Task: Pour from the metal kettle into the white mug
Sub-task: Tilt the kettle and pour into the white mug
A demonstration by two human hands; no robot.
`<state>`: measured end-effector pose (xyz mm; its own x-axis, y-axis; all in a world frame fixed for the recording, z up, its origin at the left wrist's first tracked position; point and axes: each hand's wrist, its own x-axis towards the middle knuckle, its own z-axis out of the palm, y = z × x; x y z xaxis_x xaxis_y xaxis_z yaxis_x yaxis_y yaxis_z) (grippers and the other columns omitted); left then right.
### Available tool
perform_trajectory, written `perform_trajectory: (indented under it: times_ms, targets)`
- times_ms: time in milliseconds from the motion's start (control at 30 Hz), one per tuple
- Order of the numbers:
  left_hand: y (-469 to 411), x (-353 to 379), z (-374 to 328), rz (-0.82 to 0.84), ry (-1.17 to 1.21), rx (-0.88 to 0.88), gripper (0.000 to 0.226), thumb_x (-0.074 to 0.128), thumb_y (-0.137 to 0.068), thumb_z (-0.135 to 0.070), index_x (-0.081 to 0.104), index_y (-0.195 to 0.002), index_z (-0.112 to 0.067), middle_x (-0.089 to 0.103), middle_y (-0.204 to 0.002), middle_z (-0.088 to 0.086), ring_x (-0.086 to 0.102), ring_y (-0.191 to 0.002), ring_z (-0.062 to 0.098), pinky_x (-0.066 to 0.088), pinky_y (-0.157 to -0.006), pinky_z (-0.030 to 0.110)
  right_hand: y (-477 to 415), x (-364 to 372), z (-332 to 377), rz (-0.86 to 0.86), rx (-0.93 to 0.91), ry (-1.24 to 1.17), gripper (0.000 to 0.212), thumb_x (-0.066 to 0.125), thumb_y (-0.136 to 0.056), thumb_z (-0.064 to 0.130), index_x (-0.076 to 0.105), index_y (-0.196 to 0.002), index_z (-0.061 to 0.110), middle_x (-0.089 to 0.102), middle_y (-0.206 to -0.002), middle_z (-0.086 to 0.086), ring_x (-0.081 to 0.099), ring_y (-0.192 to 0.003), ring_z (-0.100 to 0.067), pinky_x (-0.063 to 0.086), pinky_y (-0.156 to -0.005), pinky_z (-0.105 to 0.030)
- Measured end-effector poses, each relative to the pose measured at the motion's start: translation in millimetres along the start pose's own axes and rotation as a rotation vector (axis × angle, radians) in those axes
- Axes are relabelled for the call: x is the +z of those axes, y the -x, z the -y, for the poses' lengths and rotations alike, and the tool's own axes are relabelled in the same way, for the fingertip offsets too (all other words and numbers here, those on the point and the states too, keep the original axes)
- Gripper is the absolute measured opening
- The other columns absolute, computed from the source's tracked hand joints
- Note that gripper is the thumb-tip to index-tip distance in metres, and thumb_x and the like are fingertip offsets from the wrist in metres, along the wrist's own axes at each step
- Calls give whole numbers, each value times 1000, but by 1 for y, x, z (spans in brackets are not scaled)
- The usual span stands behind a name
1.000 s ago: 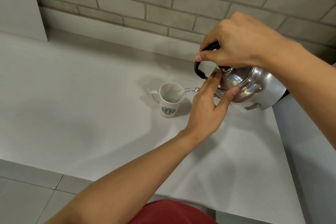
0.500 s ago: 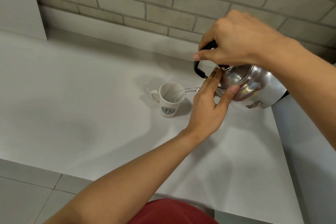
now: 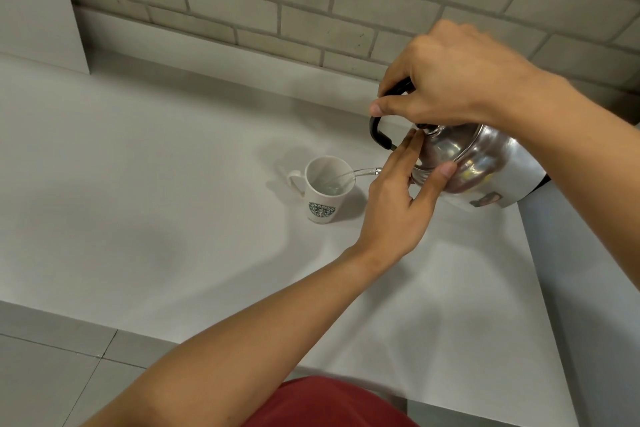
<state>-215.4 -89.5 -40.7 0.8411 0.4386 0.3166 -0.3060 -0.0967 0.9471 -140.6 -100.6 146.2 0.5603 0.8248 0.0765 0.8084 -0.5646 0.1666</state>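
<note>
Item 1: shiny round metal kettle (image 3: pixel 485 163), tilted toward the mug, held above the pale grey bench (image 3: pixel 156 218). Right hand (image 3: pixel 446 80): fingers closed round its curved black handle (image 3: pixel 379 135). Left hand (image 3: pixel 398 204): fingers spread, pressed on the lid. Item 2: white ceramic mug with green logo (image 3: pixel 323 196), upright on bench, left of kettle, receiving a clear water stream (image 3: pixel 360 172).
</note>
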Motion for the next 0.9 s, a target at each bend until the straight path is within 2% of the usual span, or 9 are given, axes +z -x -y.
perform_trajectory:
  times_ms: [400, 467, 567, 667, 767, 833, 900]
  targets:
    - [1, -2, -2, -3, -29, 8, 52, 60, -104, -46, 48, -151, -29, 57, -150, -12, 54, -137, 4, 51, -109, 42, -3, 6, -8, -21, -25, -23, 39, 64, -91, 66, 82, -105, 34, 79, -89, -4, 70, -88, -38, 60, -76, -49]
    - [1, -4, -1, 0, -71, 9, 53, 60, -103, -46, 47, -151, -29, 57, -148, -16, 54, -133, -2, 51, -108, 35, -1, 9, -12, -27, -33, -46, 40, 64, -91, 66, 82, -105, 34, 80, -90, -2, 71, -89, -36, 60, -77, -50]
    - [2, -9, -1, 21, -151, 17, 55, 61, -104, -45, 45, -153, -26, 53, -151, -16, 42, -131, -21, 38, -109, 9, 4, 16, -19, -60, -38, -110, 43, 63, -91, 64, 83, -108, 30, 82, -92, -1, 73, -89, -32, 60, -78, -49]
    - [2, -16, -1, 80, -228, 48, 55, 61, -105, -41, 46, -154, -20, 52, -156, -5, 44, -133, -12, 27, -104, -3, 15, 27, -28, -130, -39, -196, 44, 64, -91, 61, 84, -108, 26, 84, -96, -2, 75, -88, -28, 60, -80, -47]
    - [2, -22, 0, 141, -334, 52, 59, 61, -105, -41, 45, -156, -16, 45, -162, 1, 41, -147, 8, 29, -111, 6, 25, 42, -36, -236, -37, -278, 39, 68, -93, 56, 85, -107, 23, 85, -98, -1, 76, -83, -21, 58, -77, -35]
    - [3, -26, 2, 184, -389, 40, 61, 60, -105, -42, 44, -157, -15, 39, -167, 4, 33, -155, 12, 29, -118, 18, 32, 51, -41, -290, 0, -336, 35, 70, -93, 54, 85, -105, 24, 84, -98, 1, 73, -82, -14, 50, -73, -23]
    - [4, -29, 1, 227, -416, 32, 62, 61, -105, -41, 43, -158, -14, 36, -169, 4, 28, -157, 13, 27, -122, 23, 39, 60, -44, -318, 52, -394, 34, 71, -93, 53, 85, -105, 24, 84, -98, 4, 72, -84, -10, 45, -74, -15]
